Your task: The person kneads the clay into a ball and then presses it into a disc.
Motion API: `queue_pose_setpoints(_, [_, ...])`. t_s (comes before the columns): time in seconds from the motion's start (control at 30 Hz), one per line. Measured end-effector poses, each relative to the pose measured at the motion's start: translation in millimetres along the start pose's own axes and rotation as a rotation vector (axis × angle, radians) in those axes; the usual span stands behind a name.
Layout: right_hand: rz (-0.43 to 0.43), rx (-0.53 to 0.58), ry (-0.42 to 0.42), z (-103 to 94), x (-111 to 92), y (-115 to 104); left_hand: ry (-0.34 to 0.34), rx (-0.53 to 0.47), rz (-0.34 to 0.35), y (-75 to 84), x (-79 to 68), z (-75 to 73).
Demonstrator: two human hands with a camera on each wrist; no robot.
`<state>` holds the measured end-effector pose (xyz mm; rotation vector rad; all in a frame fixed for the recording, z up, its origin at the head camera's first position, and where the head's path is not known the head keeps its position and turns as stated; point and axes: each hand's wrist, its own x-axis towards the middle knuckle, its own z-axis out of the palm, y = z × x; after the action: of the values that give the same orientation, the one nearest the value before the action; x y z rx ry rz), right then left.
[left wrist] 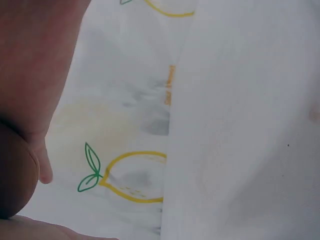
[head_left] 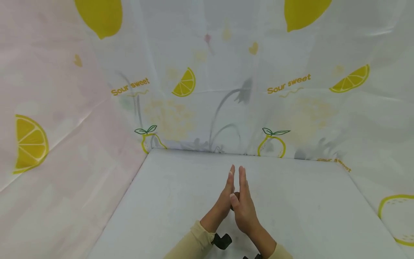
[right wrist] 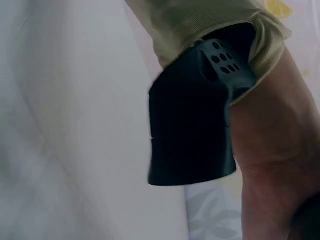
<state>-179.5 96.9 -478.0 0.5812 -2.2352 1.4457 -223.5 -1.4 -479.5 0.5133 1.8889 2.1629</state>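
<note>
A dark brown rounded object sits between the two palms, over the white table. My left hand presses it from the left, fingers straight and pointing away from me. From the other side my right hand presses it, fingers also straight, thumb across the near side. The fingertips stand slightly apart. In the left wrist view the smooth brown object touches both hands, the right hand above and part of the left hand below. Only a dark edge of it shows in the right wrist view.
The white tabletop spreads around the hands. Hanging sheets with lemon prints enclose it at the back and sides. A black wrist mount sticks out from the left sleeve.
</note>
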Motion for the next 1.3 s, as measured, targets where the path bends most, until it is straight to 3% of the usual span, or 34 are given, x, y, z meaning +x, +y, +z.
queue_pose_setpoints(0.3, [-0.007, 0.040, 0.014, -14.1, 19, 5, -0.037, -0.011, -0.013, -5.5, -7.7, 7.4])
queue_pose_setpoints(0.6, [0.174, 0.195, -0.017, -25.9, 28, 26, -0.088, 0.025, 0.048, 1.7, -11.3, 11.3])
queue_pose_setpoints(0.93, [0.233, 0.220, -0.037, -9.0, 10, 29, 0.036, 0.043, 0.089, 7.1, -5.1, 5.4])
queue_pose_setpoints(1.17, [0.147, 0.193, 0.024, 3.1, 2, 23, 0.086, 0.016, 0.092, 1.4, -1.5, 5.2])
queue_pose_setpoints(1.3, [0.146, 0.216, 0.062, 6.1, 2, 22, 0.094, -0.001, 0.096, 1.5, -2.2, 7.5])
